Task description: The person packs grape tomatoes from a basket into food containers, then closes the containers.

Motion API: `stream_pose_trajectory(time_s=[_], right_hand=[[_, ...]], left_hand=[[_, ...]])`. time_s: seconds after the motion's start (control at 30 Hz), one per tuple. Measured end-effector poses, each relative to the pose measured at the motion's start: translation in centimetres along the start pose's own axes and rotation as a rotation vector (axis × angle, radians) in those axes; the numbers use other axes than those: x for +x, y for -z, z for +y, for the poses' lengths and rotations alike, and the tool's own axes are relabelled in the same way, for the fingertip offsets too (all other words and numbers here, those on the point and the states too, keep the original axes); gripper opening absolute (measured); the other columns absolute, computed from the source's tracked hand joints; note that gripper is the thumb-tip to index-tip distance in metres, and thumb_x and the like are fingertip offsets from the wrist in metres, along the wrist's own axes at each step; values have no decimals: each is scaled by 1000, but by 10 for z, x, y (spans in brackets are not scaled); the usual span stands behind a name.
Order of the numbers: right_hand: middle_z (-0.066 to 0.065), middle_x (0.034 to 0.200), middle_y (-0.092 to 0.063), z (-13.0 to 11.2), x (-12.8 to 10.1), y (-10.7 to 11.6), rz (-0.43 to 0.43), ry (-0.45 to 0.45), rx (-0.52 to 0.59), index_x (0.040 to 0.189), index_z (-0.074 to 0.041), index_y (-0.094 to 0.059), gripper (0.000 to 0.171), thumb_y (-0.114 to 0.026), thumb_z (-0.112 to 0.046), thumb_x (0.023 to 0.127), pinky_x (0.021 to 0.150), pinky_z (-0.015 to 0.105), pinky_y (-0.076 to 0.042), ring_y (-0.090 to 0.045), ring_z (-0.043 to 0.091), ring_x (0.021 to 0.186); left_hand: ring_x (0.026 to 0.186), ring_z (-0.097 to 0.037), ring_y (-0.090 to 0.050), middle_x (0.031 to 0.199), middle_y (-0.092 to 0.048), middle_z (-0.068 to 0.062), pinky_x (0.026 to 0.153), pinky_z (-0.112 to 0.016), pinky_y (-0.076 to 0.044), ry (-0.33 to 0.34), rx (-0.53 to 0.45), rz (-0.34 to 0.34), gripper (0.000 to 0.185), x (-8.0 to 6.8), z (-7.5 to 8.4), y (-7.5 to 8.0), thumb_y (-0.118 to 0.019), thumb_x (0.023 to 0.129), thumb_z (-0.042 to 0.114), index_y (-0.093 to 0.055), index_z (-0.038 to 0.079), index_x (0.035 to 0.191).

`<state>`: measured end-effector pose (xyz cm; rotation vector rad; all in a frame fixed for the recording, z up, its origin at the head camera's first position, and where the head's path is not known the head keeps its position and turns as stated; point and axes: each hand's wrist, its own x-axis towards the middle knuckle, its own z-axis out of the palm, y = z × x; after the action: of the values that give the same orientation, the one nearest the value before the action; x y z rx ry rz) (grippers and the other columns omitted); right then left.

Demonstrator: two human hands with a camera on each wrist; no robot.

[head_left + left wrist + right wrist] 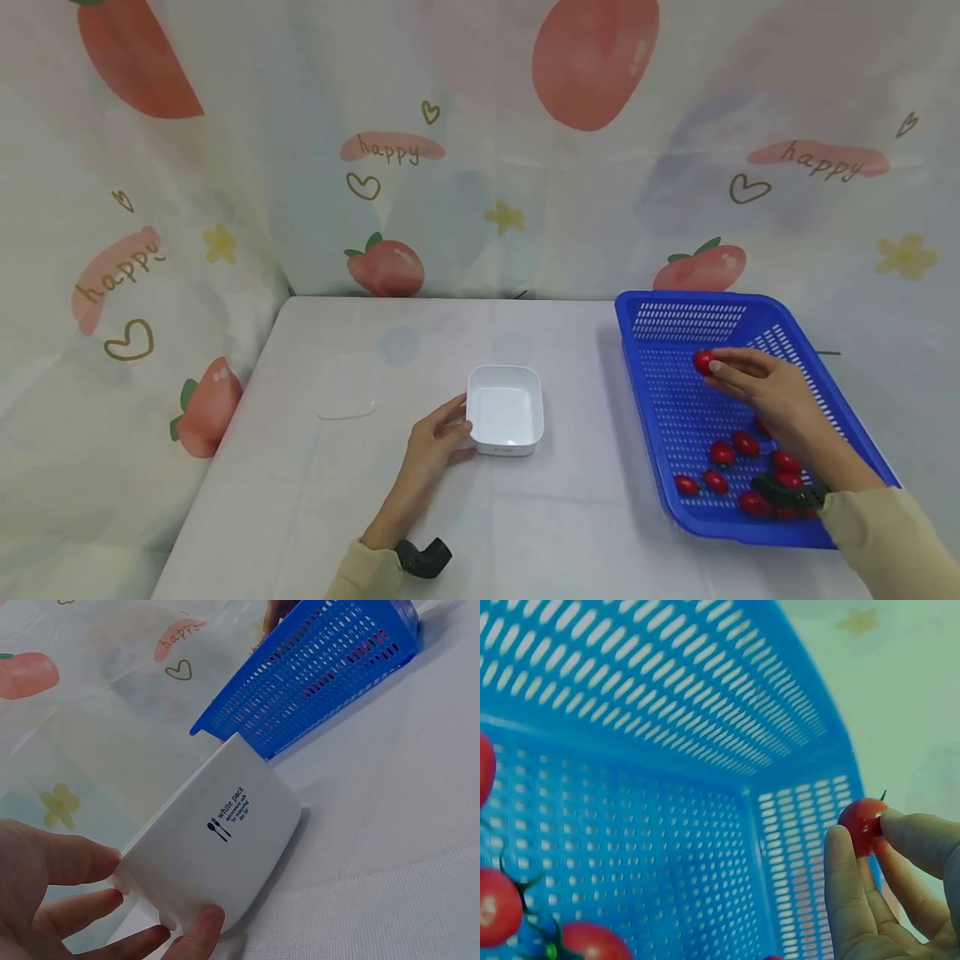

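Right hand (765, 387) over the blue basket (787, 321), its fingers (847, 870) pinching one cherry tomato (702, 362); left hand (435, 442) steadies the white container (504, 410), fingers curled on its near corner; container empty, so by my read the moving has barely begun; roughly ten tomatoes (738, 475) wait in the basket; white table (375, 517), clear lid (345, 385) lying left, strawberry-print cloth (390, 150) draped behind and beside.

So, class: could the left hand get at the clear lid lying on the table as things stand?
Probably yes. The lid lies in the open on the left of the table, with nothing between it and the left hand. That hand, though, is holding the white box and would need to let go first.
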<state>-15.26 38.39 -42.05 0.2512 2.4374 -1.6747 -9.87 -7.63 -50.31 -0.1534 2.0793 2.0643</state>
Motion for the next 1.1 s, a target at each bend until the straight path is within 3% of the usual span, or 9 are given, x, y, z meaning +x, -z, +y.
stream_pose_trajectory(time_s=[0.33,0.63,0.77,1.1], right_hand=[[-26,105,-72,-15,-20,-17,-40,40,119,133,-20,-61,34,-68,-30,101,79,7,-58,-75,-3,92],[-26,107,-72,-25,-30,-32,-51,68,101,136,-16,-60,38,-68,-29,101,82,8,-59,-75,-2,95],[-22,107,-74,-26,-33,-40,-69,63,183,134,-17,-64,35,-69,-25,101,81,10,-59,-76,1,94],[-23,109,-74,-32,-37,-59,-68,89,118,138,-11,-60,41,-68,-29,101,85,12,-60,-76,2,97]], left_hand=[[133,-38,-61,154,-53,-20,95,-42,-64,1,-20,-2,51,-2,0,0,-61,103,14,-52,13,153],[134,-39,-61,155,-52,-21,95,-43,-64,-8,-22,-7,52,-1,-2,1,-61,103,15,-52,12,153],[133,-39,-61,155,-52,-21,96,-44,-64,-4,-24,-7,52,-1,-4,1,-61,103,15,-52,12,153],[134,-38,-60,153,-53,-21,97,-45,-64,-9,-28,-8,52,-1,-3,1,-61,103,15,-52,11,153]])
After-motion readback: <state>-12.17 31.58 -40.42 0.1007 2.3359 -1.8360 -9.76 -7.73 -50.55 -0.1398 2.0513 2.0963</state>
